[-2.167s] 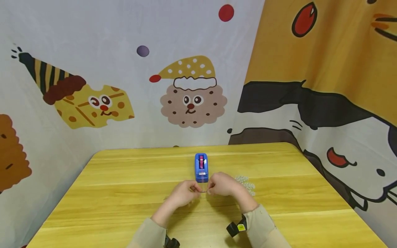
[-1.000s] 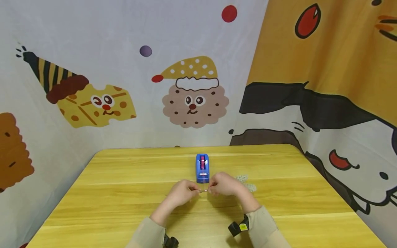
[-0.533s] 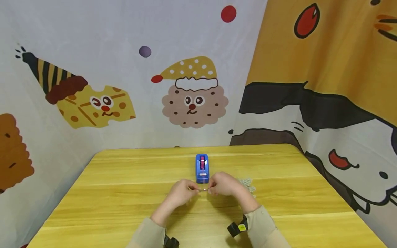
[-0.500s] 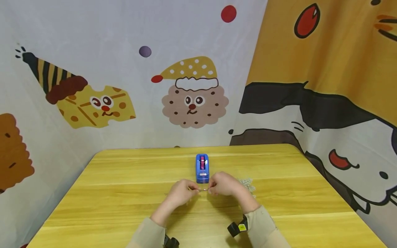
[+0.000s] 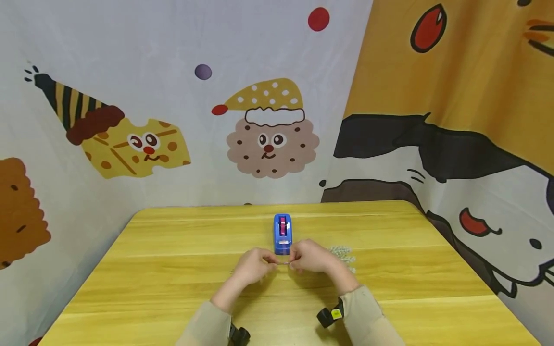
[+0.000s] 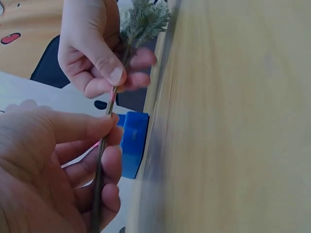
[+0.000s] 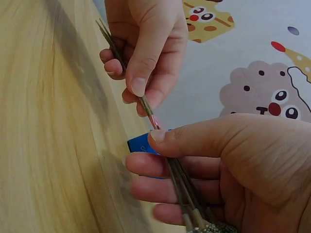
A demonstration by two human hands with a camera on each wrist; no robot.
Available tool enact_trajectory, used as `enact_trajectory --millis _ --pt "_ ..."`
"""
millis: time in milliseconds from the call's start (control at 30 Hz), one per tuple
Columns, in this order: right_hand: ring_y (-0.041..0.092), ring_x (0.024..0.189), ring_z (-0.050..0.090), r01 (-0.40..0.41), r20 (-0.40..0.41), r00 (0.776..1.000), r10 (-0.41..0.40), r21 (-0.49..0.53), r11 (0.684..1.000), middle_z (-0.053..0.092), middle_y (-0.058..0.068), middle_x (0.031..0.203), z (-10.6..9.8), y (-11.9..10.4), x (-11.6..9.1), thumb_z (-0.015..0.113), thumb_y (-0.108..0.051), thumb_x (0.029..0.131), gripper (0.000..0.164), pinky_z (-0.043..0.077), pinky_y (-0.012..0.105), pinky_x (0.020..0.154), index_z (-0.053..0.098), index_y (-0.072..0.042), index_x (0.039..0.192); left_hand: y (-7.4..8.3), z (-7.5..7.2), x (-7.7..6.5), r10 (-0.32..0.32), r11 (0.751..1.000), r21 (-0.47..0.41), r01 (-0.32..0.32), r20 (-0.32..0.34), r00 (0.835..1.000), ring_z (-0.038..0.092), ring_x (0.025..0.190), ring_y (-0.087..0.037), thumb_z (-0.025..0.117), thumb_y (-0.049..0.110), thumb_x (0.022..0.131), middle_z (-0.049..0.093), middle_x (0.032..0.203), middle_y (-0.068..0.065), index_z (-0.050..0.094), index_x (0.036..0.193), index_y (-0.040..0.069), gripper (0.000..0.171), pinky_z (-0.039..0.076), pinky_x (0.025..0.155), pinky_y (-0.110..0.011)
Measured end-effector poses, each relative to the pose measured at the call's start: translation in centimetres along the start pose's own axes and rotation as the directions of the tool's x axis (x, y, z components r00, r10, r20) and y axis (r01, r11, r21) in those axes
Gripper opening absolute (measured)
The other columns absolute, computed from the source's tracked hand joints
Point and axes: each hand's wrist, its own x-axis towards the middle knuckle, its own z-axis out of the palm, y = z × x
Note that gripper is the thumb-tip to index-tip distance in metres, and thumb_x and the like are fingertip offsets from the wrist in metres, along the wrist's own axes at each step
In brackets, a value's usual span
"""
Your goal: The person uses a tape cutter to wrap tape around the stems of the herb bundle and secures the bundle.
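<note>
Both hands hold a thin bunch of stems in front of a blue tape dispenser [image 5: 283,233] with a pink roll. Thumb and fingers of the left hand [image 5: 255,265] pinch the stems [image 6: 98,177] toward their cut ends. Closer to the flower heads, the right hand [image 5: 310,255] pinches the same bunch. Between the two grips a band of pink tape [image 7: 155,121] wraps the stems. Pale green, bushy flower heads [image 6: 143,22] stick out past the right hand. In the right wrist view, the stems fan apart below the right thumb.
The dispenser stands on a wood-grain table [image 5: 173,245], just beyond the hands. A cartoon-print cloth [image 5: 151,48] hangs behind the table and along its sides. Black wrist cameras [image 5: 331,315] sit at the sleeve cuffs.
Both hands stay in nearly the same place, shifting only slightly. The flower heads beside the right hand change in outline and spread, as the bunch turns between the fingers.
</note>
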Motion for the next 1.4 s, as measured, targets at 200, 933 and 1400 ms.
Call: enact_trajectory --millis 200,933,1400 --pt "0.011 0.053 0.056 0.017 -0.025 1.000 -0.018 -0.059 0.998 0.060 -0.003 0.064 0.2 0.1 0.2 0.070 -0.002 0.084 0.017 0.046 0.024 0.050 0.060 -0.012 0.075 -0.1 -0.7 0.6 0.016 1.000 0.014 -0.018 0.128 0.992 0.053 0.059 -0.012 0.062 0.012 0.092 0.065 0.077 0.000 0.070 0.092 0.004 0.011 0.044 0.054 -0.028" --pt "0.007 0.060 0.051 -0.004 -0.061 0.998 -0.006 -0.148 0.989 0.063 -0.007 0.072 -0.5 -0.7 -0.1 0.070 -0.008 0.086 0.010 0.048 0.025 0.058 0.073 -0.011 0.077 -0.4 -1.8 2.0 -0.020 0.998 -0.052 0.033 0.234 0.972 0.050 0.064 -0.010 0.062 0.013 0.093 0.069 0.075 -0.005 0.075 0.086 0.005 0.017 0.042 0.058 -0.025" --pt "0.010 0.062 0.052 -0.018 -0.069 0.998 0.007 -0.160 0.987 0.060 -0.007 0.069 -0.2 -0.4 0.4 0.075 -0.006 0.082 0.014 0.048 0.028 0.058 0.067 -0.012 0.073 -0.4 -1.6 2.0 -0.048 0.997 -0.056 0.060 0.201 0.978 0.061 0.064 -0.020 0.068 0.014 0.089 0.068 0.073 -0.007 0.074 0.083 0.003 0.014 0.050 0.056 -0.028"
